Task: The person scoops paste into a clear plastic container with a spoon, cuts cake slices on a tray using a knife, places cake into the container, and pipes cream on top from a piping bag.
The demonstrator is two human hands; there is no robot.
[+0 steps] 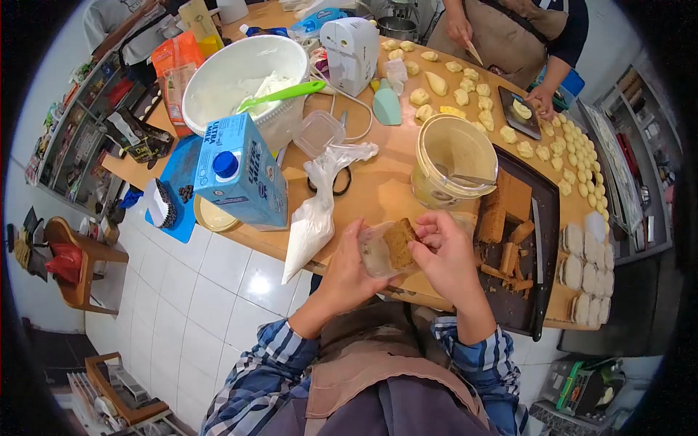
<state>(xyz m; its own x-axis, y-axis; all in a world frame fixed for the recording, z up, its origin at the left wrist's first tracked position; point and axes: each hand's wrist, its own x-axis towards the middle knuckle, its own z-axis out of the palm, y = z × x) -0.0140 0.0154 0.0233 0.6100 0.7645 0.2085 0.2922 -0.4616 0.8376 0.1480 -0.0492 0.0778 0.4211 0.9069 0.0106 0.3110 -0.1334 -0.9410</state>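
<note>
Left hand (345,272) was cupped, right hand (445,256) pinched with thumb and fingers drawn together, both at the near edge of the worktop (378,185); wrists (309,318) were bare, forearms (254,370) angled inward.

Baking kitchen: dough (436,83), milk carton (243,178)

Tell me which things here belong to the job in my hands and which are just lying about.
In the job:
- clear tub, in your left hand
- cake piece, in your right hand
- cut cake, on the tray

Probably just lying about:
- milk carton
- orange packet
- dark pouch
</note>
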